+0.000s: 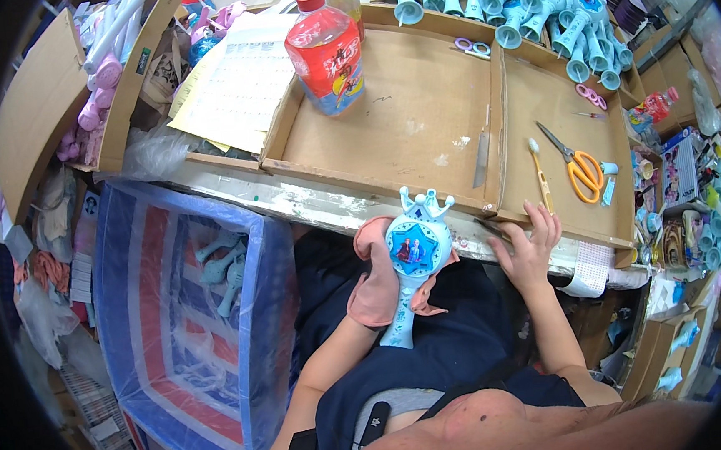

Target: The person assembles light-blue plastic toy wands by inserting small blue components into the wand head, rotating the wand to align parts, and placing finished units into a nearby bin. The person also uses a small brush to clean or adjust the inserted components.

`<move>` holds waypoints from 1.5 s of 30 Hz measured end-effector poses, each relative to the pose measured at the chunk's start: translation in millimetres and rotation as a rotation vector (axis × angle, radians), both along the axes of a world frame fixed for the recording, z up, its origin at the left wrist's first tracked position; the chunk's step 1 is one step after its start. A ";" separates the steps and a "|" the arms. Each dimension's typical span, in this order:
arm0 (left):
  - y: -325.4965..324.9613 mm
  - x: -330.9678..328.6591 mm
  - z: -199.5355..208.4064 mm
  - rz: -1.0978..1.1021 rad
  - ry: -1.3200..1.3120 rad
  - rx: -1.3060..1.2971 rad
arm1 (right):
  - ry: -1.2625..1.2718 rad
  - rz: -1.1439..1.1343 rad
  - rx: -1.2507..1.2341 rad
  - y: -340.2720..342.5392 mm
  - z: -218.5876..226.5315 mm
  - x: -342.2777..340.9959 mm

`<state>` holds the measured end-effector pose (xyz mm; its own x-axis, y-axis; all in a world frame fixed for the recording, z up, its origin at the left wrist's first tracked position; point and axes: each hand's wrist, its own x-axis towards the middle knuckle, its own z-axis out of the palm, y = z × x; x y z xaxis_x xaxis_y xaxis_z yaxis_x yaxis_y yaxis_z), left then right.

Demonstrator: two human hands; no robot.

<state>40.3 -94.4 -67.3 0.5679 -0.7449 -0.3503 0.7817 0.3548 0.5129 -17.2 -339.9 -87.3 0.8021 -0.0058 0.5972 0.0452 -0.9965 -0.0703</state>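
Note:
A light-blue toy wand with a crown on top and a star-shaped picture panel stands nearly upright over my lap. My left hand is closed round it through a pink cloth, which hides most of the fingers. My right hand lies on the near edge of the right-hand cardboard tray, fingers spread and nothing held. Just beyond its fingertips is a yellow-handled toothbrush. Orange-handled scissors lie farther right in that tray.
A red-labelled bottle stands in the left-hand tray, where a knife blade lies. Many light-blue toy parts are piled behind. At left, a blue plastic-lined bin holds several wands. Papers lie near the bottle.

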 end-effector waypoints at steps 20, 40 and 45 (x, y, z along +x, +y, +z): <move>17.7 -2.5 32.0 0.150 -0.240 0.240 | 0.482 0.546 1.819 117.7 31.7 68.8; 14.1 -13.5 42.7 0.088 -1.509 1.306 | 0.219 0.568 1.694 117.9 63.1 101.9; 24.1 -25.7 46.7 0.030 -0.480 0.277 | 0.296 0.741 2.056 112.0 48.7 113.0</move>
<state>14.6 -70.3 -20.6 0.7315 -0.6428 -0.2274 0.4286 0.1741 0.8866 95.8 -227.9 -38.7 0.9977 -0.0250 0.0623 0.0641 0.6311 -0.7731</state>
